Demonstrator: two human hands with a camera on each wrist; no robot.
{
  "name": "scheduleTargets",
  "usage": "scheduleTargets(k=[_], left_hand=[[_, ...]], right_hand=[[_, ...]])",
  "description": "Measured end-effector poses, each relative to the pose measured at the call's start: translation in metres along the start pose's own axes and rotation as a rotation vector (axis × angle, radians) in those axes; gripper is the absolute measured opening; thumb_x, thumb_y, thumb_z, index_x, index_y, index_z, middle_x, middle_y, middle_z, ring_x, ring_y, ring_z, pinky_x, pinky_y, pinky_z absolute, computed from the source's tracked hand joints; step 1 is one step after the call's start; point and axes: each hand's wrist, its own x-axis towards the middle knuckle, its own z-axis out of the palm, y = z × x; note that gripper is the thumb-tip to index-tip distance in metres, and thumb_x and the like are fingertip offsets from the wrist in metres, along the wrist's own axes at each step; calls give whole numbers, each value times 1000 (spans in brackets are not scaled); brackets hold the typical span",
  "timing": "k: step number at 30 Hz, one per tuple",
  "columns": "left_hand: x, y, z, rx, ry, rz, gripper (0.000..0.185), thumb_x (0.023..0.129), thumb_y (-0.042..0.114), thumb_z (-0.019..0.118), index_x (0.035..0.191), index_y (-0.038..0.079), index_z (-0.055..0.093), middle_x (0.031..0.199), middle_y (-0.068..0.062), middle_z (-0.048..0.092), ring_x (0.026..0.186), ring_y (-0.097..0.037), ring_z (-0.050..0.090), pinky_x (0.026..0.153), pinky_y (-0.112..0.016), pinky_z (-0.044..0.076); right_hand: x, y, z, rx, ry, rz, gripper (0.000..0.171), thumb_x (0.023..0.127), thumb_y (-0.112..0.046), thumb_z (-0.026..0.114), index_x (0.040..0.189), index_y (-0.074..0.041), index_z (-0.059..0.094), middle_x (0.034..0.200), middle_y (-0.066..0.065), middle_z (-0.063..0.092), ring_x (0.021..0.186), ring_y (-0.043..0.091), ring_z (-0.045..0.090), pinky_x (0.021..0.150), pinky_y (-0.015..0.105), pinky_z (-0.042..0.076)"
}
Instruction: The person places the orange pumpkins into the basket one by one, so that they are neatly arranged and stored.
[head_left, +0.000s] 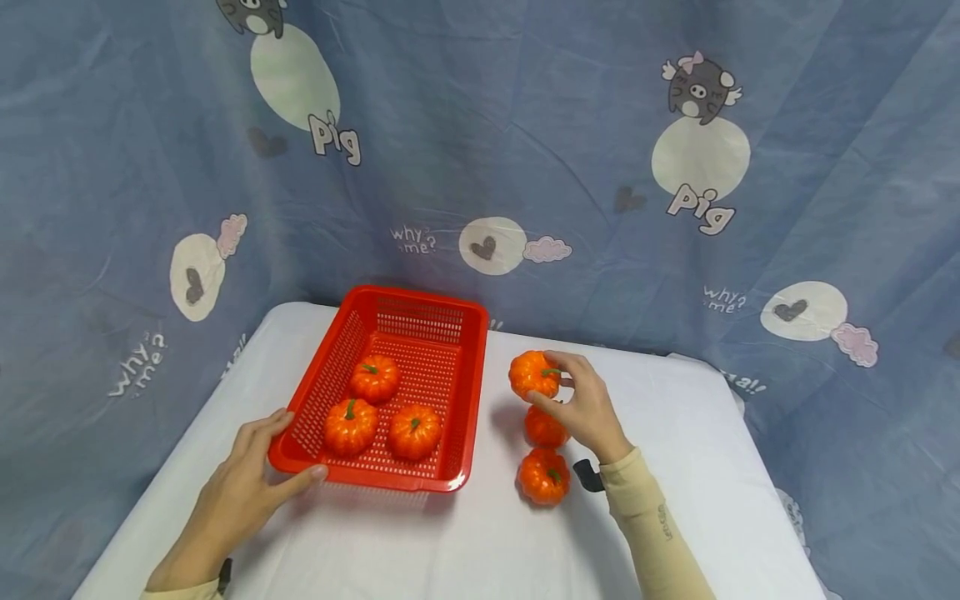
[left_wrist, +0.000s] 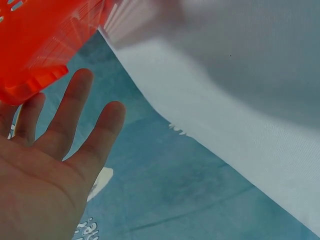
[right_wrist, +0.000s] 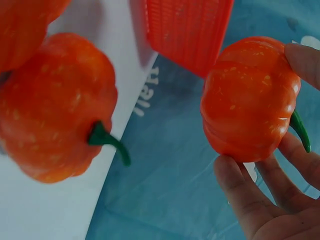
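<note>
My right hand (head_left: pixel 587 408) pinches a small orange pumpkin (head_left: pixel 533 375) with a green stem between thumb and fingers, raised off the table. In the right wrist view, the held pumpkin (right_wrist: pixel 251 100) hangs at the fingertips, its stem toward the palm. Two more pumpkins sit below that hand: one partly hidden pumpkin (head_left: pixel 546 427) and a nearer pumpkin (head_left: pixel 544 477). My left hand (head_left: pixel 238 492) is at the front left corner of a red plastic basket (head_left: pixel 471 392), fingers along the left rim and thumb by the front rim. The left wrist view shows its fingers (left_wrist: pixel 70 115) extended and spread.
Inside the basket lie three pumpkins: a rear one (head_left: pixel 375 379), a left one (head_left: pixel 351 427) and a right one (head_left: pixel 415 432). A white cloth (head_left: pixel 360 550) covers the table. Blue printed curtain (head_left: pixel 450 150) hangs behind and around the sides.
</note>
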Motion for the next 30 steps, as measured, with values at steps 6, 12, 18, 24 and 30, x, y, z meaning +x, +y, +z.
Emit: scheduleTargets(k=[6,12,18,24,30], left_hand=[[1,0,-1,5,0,3,99,81,59,78,154,7,36,154,-17,36,130,-47,45,91,-75,40],[1,1,-1,-5,4,4,99,81,59,79,154,7,36,154,-17,36,131,-47,45,92,-74,40],[1,1,0,-3,-3,-5,100,81,60,78,154,7,36,154,-17,36,131,-48,45,91,-75,40],[2,0,1,-3,-7,-13,101,81,61,78,155,8,36,155,-18,36,131,-48,44,92,-76,39],[1,0,1,-3,-4,-6,100,81,61,78,154,8,36,154,-17,36,131,-48,45,91,-75,40]], right_hand=[[5,-12,5,10,-20,-34,66,81,-26,89,137,-9,60,132,5,58,117,22,59,92,40,57],[10,-22,12,12,-39,-76,67,81,-26,89,138,-9,58,132,3,58,118,20,58,92,38,57],[15,-30,20,6,-59,-94,68,81,-27,89,138,-10,58,133,3,58,118,18,58,92,39,57],[19,-35,27,21,-82,-86,72,81,-30,88,142,-12,55,133,1,57,118,16,57,93,38,57],[22,-41,36,33,-96,-110,76,80,-28,89,144,-11,52,132,4,55,115,16,58,92,33,57]])
